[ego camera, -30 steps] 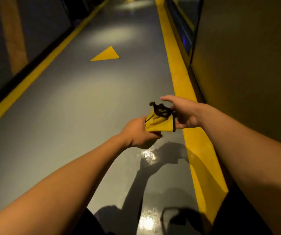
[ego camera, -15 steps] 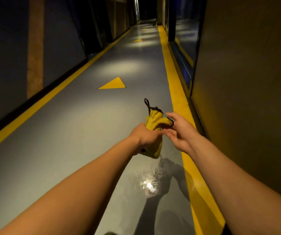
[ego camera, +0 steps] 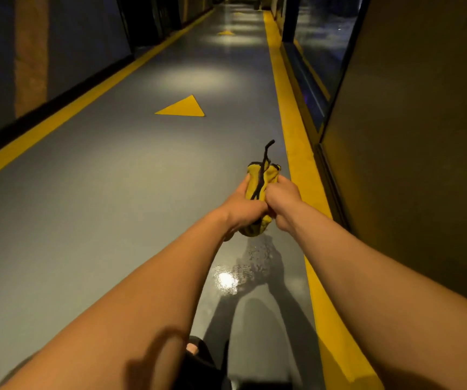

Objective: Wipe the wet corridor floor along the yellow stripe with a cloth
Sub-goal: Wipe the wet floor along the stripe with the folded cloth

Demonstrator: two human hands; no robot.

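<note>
A bunched yellow cloth with black edging and a black loop sticking up is held in the air in front of me, above the grey floor. My left hand grips its left side and lower part. From the right, my right hand curls round the same cloth. Below the hands a wet, shiny patch glistens on the floor beside the yellow stripe that runs along the right wall.
A long corridor stretches ahead, with a yellow triangle painted on the grey floor and a second yellow stripe along the left wall. The dark right wall stands close. My foot in a dark sandal shows at the bottom.
My right hand has closed round the cloth, which it only touched with its fingers before. The cloth is now more bunched, and the view has tilted up the corridor.
</note>
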